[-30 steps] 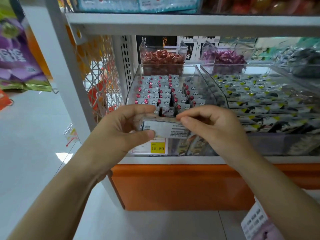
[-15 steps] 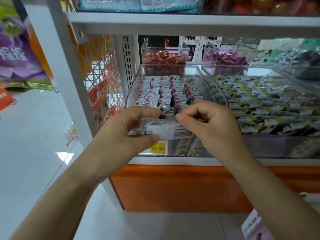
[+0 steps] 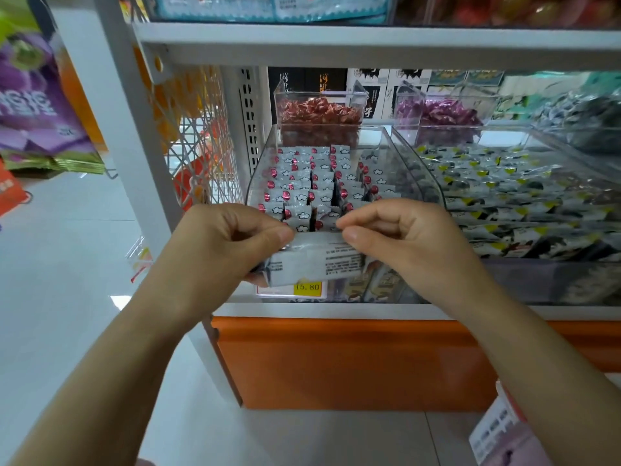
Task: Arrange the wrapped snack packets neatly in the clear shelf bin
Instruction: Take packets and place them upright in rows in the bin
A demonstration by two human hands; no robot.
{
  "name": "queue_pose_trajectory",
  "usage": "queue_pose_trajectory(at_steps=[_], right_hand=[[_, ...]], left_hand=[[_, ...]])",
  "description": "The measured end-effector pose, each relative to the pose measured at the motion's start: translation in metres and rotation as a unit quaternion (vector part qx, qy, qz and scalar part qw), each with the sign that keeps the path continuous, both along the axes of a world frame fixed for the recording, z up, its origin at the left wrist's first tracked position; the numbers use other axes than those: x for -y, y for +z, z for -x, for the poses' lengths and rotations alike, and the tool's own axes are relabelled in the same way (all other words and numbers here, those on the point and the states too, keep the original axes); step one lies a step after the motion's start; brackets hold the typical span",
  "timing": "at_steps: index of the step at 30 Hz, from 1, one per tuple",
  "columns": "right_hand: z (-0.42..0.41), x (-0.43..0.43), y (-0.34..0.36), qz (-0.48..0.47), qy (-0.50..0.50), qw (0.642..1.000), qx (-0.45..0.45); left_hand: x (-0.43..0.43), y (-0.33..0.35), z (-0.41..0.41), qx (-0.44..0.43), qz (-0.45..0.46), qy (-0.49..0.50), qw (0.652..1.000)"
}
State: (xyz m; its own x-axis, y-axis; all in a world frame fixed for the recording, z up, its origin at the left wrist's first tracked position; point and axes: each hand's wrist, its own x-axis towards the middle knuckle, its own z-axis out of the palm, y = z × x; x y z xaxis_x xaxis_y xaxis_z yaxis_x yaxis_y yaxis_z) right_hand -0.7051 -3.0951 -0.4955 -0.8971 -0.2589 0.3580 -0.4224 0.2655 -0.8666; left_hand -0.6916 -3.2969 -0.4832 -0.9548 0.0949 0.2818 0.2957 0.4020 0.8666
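Observation:
A clear shelf bin [image 3: 408,156] holds several rows of silver snack packets [image 3: 302,176] with red spots and white cloud marks, most standing on edge. In front of the bin's near wall, both hands pinch one silver snack packet [image 3: 312,264] with small black print facing me. My left hand [image 3: 218,247] grips its left end, thumb on top and fingers underneath. My right hand [image 3: 406,240] pinches its upper right edge between thumb and forefinger. The held packet hides the bin's front rim.
A yellow price tag [image 3: 306,286] reading 15.80 sits on the bin front. To the right lies a bin of yellow-and-black packets [image 3: 510,203]. Behind stand small clear boxes of red candies [image 3: 319,112] and purple candies [image 3: 440,112]. A white shelf board [image 3: 369,38] runs overhead, an orange base [image 3: 353,361] below.
Both hands have shifted their grip on the packet: my right hand moved from its face to its upper right edge, and the packet now shows more of its printed side.

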Motion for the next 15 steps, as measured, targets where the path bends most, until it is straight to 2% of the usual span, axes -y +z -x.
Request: queue_pose_trajectory(at_steps=[5,9,15], right_hand=[[0.006,-0.010,0.005,-0.040,0.016,0.999,0.030],[0.008,-0.017,0.010,-0.022,0.056,0.997,0.056],[0.010,-0.021,0.010,-0.038,0.069,0.996,0.039]], left_hand=[[0.000,-0.001,-0.001,-0.020,0.034,-0.011,0.999],[0.000,-0.002,0.001,-0.027,0.035,-0.015,0.999],[0.001,0.001,-0.001,0.043,-0.028,-0.062,0.997]])
